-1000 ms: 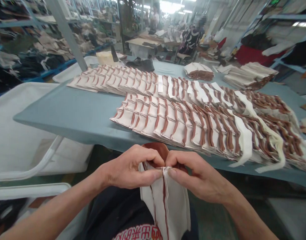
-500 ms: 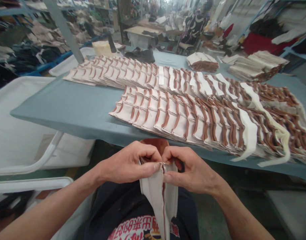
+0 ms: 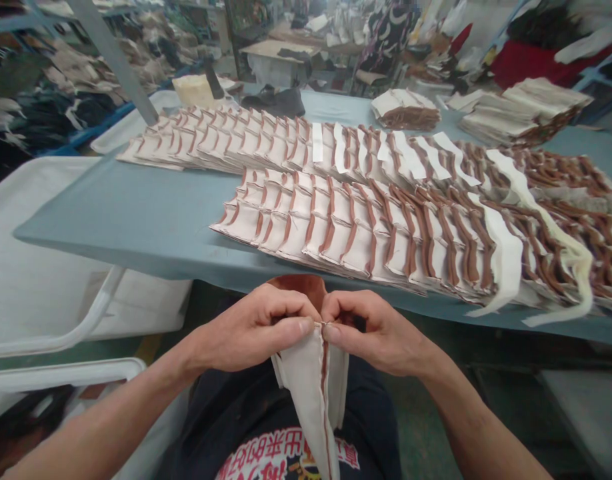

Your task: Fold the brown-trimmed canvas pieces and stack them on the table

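Note:
A sewn fabric piece (image 3: 305,383), off-white on the side facing me, hangs in front of my dark shirt with a brown seam edge running down it. Brown material (image 3: 306,287) of the same colour as the seam shows just beyond my fingers. My left hand (image 3: 261,327) pinches the top of the piece to the left of the seam, thumb on the near side. Close against it, my right hand (image 3: 379,330) pinches the seam's top end between thumb and curled forefinger. The other fingertips are partly hidden behind the cloth.
Two long overlapping rows of similar pieces (image 3: 306,217) lie on the blue-covered table (image 3: 136,220), with white strips (image 3: 501,250) across them. Fabric stacks (image 3: 406,109) stand behind. White bins (image 3: 41,200) are at the left. A person in patterned clothing (image 3: 386,40) is in the background.
My right thumb has moved up to the top of the seam, closer to the left thumb. The fabric piece has shifted slightly left. The view has turned a little.

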The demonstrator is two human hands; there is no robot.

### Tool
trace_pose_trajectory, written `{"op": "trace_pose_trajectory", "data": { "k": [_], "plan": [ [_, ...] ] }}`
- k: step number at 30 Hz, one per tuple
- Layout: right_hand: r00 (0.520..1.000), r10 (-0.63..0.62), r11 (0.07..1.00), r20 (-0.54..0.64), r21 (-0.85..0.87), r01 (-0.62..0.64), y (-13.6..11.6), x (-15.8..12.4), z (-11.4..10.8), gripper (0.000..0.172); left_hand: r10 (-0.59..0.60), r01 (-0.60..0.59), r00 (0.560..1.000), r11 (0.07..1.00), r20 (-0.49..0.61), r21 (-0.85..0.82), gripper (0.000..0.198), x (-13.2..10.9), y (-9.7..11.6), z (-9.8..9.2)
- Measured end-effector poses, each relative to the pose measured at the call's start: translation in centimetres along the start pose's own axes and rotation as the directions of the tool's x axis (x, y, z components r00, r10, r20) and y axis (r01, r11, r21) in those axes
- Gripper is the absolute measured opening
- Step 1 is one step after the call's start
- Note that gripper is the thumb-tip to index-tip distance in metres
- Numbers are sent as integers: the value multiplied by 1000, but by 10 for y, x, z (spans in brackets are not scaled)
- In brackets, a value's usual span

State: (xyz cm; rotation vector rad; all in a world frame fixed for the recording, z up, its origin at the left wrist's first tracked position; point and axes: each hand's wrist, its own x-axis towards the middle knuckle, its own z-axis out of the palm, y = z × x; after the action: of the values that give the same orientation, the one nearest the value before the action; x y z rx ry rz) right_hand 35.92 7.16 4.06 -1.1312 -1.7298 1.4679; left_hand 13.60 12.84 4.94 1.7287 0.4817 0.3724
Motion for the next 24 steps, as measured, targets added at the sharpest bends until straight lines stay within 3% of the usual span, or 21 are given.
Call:
{"op": "trace_pose_trajectory", "data": {
  "k": [4,9,13,16,19,24],
  "plan": [
    [995,-47,988,-93,-153,32,-2,-2,2,19,-39,39,999,999,1,-18,40,5,-1,0],
    [993,-70,975,-91,-218,49,-5,-6,-1,15,-37,37,997,999,68,-2,31,8,2,-3],
    [993,-79,951,-93,-305,48,-11,-8,3,4,12,-27,995,989,100,149,21,4,8,-10],
    [988,-107,917,-108,-395,56,-13,-5,12,13,44,-60,997,958,62,282,13,2,11,-13],
    [979,-156,873,-132,-482,74,-12,1,19,25,145,-139,989,893,19,428,14,1,13,-11],
    [989,-105,886,-109,-462,43,-9,3,17,20,327,-269,943,644,60,716,18,-6,5,-4]
  ]
}}
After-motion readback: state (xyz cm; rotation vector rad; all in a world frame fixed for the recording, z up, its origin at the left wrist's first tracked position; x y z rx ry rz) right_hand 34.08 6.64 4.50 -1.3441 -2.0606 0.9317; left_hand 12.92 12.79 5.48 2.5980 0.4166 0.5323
